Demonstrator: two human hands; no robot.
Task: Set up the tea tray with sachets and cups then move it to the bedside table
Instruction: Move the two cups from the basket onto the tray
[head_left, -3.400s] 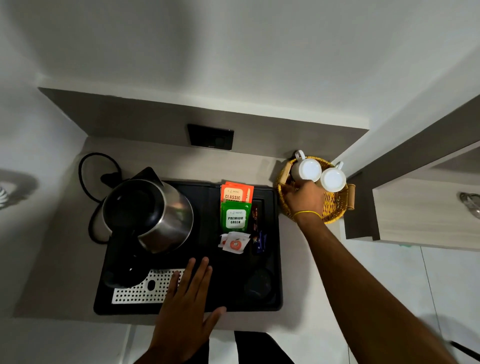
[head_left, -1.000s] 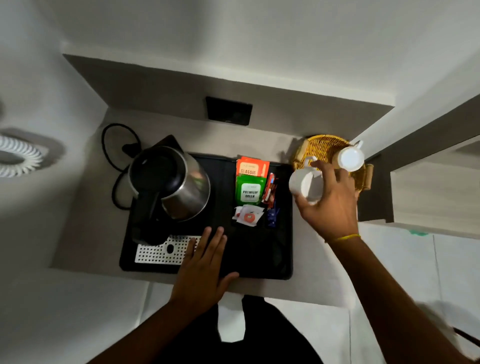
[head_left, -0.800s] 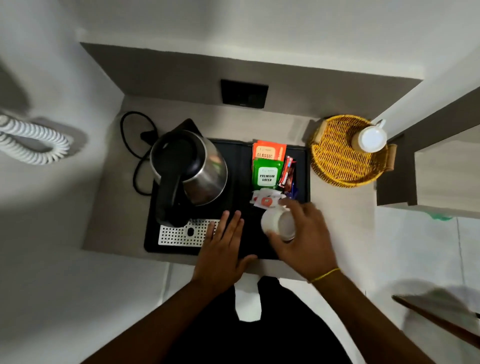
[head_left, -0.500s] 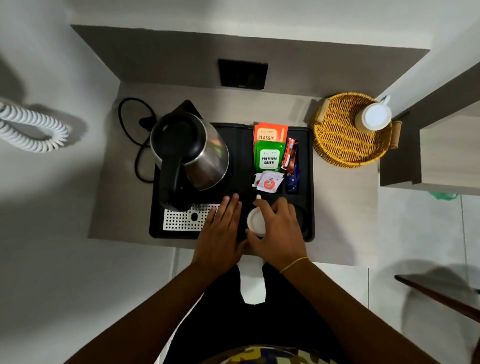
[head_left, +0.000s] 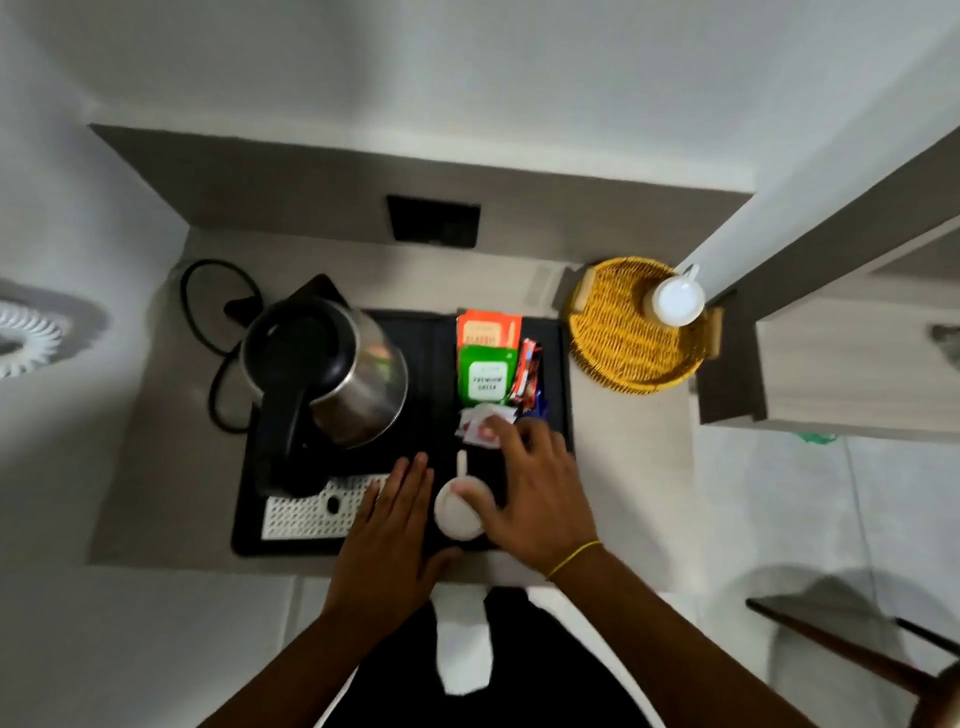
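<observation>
From the head camera, the one view here, the white ceramic cup (head_left: 459, 512) that half a second ago was still wrapped in the right hand now stands upside down on the front part of the black plastic tea tray (head_left: 563, 364), its handle pointing toward the sachets. The right hand (head_left: 535, 488) has loosened: its fingers are spread and reaching past the cup toward the sachets, only the thumb still touching the cup's upturned base, so it grips nothing. The left hand (head_left: 389, 525) lies flat and open on the tray's front edge, just left of the cup, as it did a second ago. To my judgement the first cup is placed and the second is the step left before the tray can go to the bedside table. Counting: two cups, one on the tray and one, the other white cup (head_left: 675, 301), upside down in the round yellow wicker basket (head_left: 623, 353) to the right of the tray; one steel kettle with a black handle (head_left: 327, 379) on the tray's left half; one orange sachet packet (head_left: 487, 328), one green sachet packet (head_left: 487, 376), a few small white sachets (head_left: 480, 423) partly under the fingers, and some slim red and blue sticks (head_left: 530, 376) too blurred to count.
</observation>
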